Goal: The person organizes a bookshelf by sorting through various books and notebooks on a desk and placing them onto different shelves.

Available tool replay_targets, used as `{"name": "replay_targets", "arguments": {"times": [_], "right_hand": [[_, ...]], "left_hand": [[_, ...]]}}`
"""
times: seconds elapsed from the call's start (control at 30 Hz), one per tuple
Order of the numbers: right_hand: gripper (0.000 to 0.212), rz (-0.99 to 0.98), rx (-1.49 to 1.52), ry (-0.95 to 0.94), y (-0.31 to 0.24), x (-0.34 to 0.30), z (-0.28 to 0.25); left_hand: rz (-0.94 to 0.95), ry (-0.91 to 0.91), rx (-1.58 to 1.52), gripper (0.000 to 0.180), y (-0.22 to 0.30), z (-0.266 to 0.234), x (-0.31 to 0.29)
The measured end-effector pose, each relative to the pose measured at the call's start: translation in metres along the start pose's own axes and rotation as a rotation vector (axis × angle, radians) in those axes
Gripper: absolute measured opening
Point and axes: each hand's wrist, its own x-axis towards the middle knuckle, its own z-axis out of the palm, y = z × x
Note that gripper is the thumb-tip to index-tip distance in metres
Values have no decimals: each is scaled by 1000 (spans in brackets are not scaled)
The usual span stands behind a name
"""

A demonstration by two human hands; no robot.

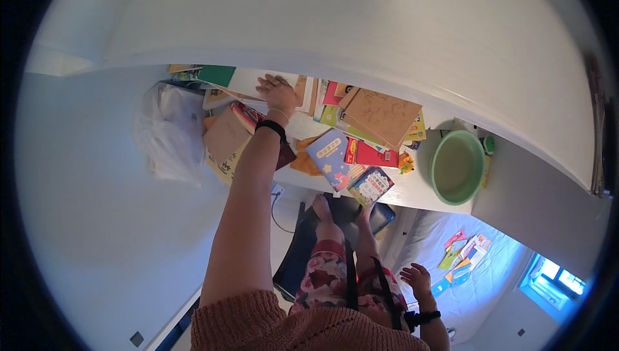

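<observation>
My left hand [278,96] reaches far forward over the desk, fingers stretched out on or just above a white sheet or book [247,83] at the back of the pile. Beside it lie a green book [217,75] and a brown-edged book [311,96]. My right hand [418,279] hangs low at the right, away from the desk, fingers apart and holding nothing. Between the hands, near the desk's front edge, are a blue picture book [332,154], a red booklet [375,154] and a small dark-bordered book [372,186]. A brown notebook [382,116] tops the stack to the right.
A pale green basin [458,167] stands at the desk's right end. At the left hangs a white plastic bag [171,128]. An overhanging white panel [354,22] spans the far side. Below are a dark chair [300,254] and a bed [438,235] with several booklets.
</observation>
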Motion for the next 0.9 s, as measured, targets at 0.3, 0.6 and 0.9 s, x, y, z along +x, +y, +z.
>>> {"name": "replay_targets", "arguments": {"times": [0.3, 0.6, 0.9], "right_hand": [[35, -53, -52, -1, -24, 3, 6], [43, -407, -347, -326, -83, 51, 63], [54, -575, -390, -514, -167, 11, 162]], "left_hand": [[127, 67, -84, 17, -89, -100, -10], [16, -124, -1020, 32, -152, -263, -136], [47, -319, -1171, 35, -142, -368, -257]]}}
